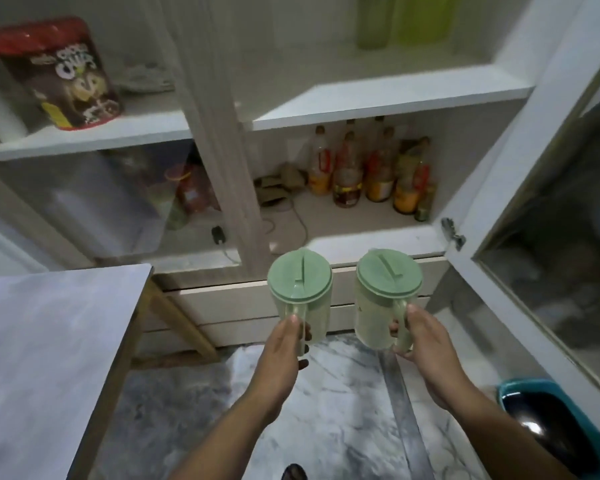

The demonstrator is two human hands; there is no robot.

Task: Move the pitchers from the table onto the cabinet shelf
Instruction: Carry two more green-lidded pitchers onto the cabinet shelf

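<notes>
The left hand (284, 344) has its grip closed round the handle of a pale green translucent plastic pitcher with a round green lid (300, 289), held upright in the air. The right hand (426, 344) grips the handle of a second, matching green lidded pitcher (385, 299) the same way, just beside the first. Both pitchers hang above the marble floor (333, 410), clear of the grey table (49, 341) at the left, in front of the open white cabinet (378, 95), whose lower shelf (354, 216) holds sauce bottles (371, 171)
</notes>
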